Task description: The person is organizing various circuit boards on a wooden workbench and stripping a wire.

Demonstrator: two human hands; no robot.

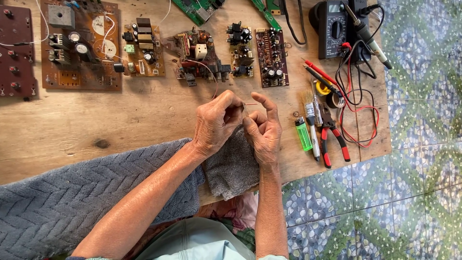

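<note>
My left hand (pixel 215 123) and my right hand (pixel 263 130) meet above a grey towel (pixel 231 166) at the wooden board's front edge. The fingers of both hands pinch a thin red wire (pixel 250 104) that runs between them. The wire seems to lead back to a circuit board with a white block on it (pixel 198 56), just beyond my left hand. My right index finger points up and away from the wire.
Several more circuit boards (pixel 79 45) lie in a row along the far side of the wooden board (pixel 120 115). To the right lie a green lighter (pixel 303 135), a brush (pixel 309 115), red-handled pliers (pixel 332 137), tape rolls (pixel 329 94), a black multimeter (pixel 333 29) with leads and a soldering iron (pixel 368 38). A patterned tile floor (pixel 418 144) surrounds it.
</note>
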